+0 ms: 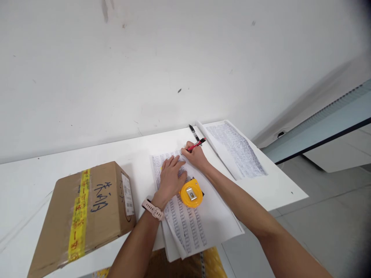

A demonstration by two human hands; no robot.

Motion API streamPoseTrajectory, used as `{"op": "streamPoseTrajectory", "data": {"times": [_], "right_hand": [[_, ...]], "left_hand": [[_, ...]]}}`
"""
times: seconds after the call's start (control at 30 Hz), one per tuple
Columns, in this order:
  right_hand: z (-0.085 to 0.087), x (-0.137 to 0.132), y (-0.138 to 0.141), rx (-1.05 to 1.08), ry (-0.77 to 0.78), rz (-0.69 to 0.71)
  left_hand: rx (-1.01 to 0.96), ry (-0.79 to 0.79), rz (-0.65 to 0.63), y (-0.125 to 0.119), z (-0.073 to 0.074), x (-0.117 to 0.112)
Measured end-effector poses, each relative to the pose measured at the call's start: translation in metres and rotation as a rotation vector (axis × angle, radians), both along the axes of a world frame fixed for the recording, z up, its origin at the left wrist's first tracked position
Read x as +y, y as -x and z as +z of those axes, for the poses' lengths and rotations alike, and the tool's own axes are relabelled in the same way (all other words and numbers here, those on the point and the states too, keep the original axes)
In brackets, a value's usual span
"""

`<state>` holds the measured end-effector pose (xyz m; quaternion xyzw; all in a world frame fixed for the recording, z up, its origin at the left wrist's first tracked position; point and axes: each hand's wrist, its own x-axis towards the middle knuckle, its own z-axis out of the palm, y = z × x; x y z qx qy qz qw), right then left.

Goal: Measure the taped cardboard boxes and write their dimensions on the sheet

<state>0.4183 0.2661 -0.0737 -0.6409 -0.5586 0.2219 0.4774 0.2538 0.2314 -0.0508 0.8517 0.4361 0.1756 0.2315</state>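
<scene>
Head view: at centre, the right hand (195, 155) pinches a slim red-and-black pen (197, 144) over white printed paper sheets (189, 231); the left hand (171, 177), loosely spread, grips nothing and should press firmly to steady them.

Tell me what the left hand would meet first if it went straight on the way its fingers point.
Most likely the right hand, which grips the red pen just ahead of the left hand. With one view, depth and the exact clearance are unclear.
</scene>
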Motion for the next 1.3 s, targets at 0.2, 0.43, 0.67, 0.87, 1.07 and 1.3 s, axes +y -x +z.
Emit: {"op": "streamPoseTrajectory", "data": {"times": [0.2, 0.43, 0.67, 0.87, 1.07, 1.3], "right_hand": [[0.0007, -0.0008, -0.0001, 0.002, -0.007, 0.006], [0.0016, -0.0006, 0.0003, 0.006, -0.007, -0.003], [-0.0002, -0.0002, 0.0004, 0.017, -0.013, 0.010], [0.0018, -0.0013, 0.0006, 0.043, -0.009, -0.001], [0.0024, -0.0014, 0.0002, 0.035, -0.003, -0.005], [-0.0006, -0.0002, -0.0004, 0.021, -0.025, -0.001]], "left_hand": [[-0.001, -0.002, -0.006, 0.0005, -0.0012, 0.0004], [-0.004, 0.008, -0.006, 0.0002, -0.0003, 0.0004], [-0.002, 0.005, -0.006, 0.0001, -0.0007, 0.0003], [-0.001, 0.009, -0.004, 0.0001, -0.0006, 0.0005], [0.004, 0.010, -0.005, 0.0012, 0.0002, 0.0003], [0.014, 0.006, -0.004, 0.0001, 0.0017, -0.0002]]}}
